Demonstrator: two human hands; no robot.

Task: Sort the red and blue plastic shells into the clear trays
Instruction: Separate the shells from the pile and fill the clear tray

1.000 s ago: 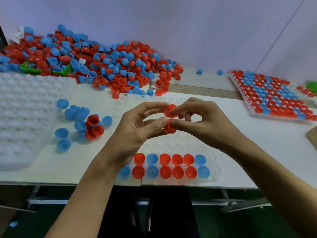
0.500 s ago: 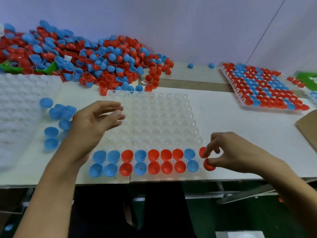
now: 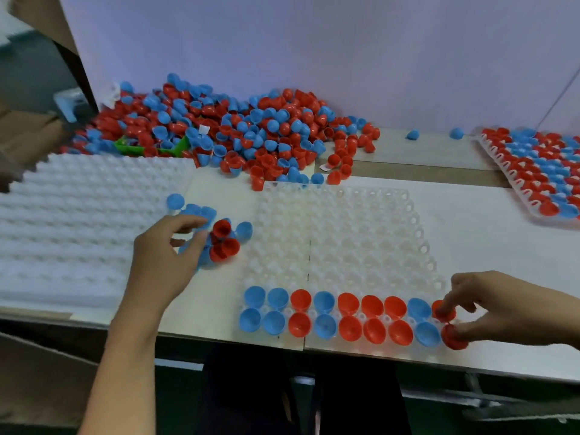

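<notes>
Two red shells [image 3: 448, 321] sit at the right end of the clear tray [image 3: 345, 233], pinched by the right hand [image 3: 489, 309]; seated crooked, they could tip out (sockets look shallow). The left hand [image 3: 163, 255], fingers curled, pinches blue shells [image 3: 201, 211] on the worktop [image 3: 489, 246].

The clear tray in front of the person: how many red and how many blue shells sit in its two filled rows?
Clear tray, nearest two rows, counting the two under the right hand:
Red shells: 10
Blue shells: 8
Total: 18
</notes>
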